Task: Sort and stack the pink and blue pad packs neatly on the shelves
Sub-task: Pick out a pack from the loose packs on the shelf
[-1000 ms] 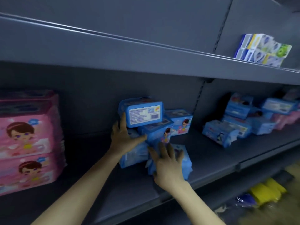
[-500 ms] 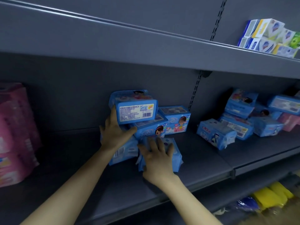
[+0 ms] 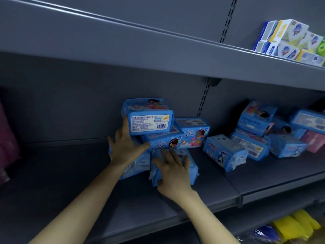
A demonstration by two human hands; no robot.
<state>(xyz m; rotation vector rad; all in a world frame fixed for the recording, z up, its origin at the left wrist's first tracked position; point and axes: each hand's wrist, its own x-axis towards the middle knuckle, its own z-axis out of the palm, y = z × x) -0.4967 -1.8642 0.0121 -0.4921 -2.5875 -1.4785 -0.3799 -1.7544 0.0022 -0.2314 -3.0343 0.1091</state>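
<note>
On the shelf (image 3: 70,182), squaring the blue pack pile (image 3: 175,142) seems the step in hand: left grip (image 3: 125,147), fingers straight, braces the labelled top pack (image 3: 149,121) just right of it, right grip (image 3: 173,173) lies splayed on the front pack (image 3: 193,167) beneath, and next both should push packs flush

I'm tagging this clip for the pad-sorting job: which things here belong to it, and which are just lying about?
Belonging: blue stack, with left hand and right hand on it; tumbled blue packs; pink pack far right; pink packs at left edge.
Lying about: small boxes on upper shelf; yellow packets below.
</note>
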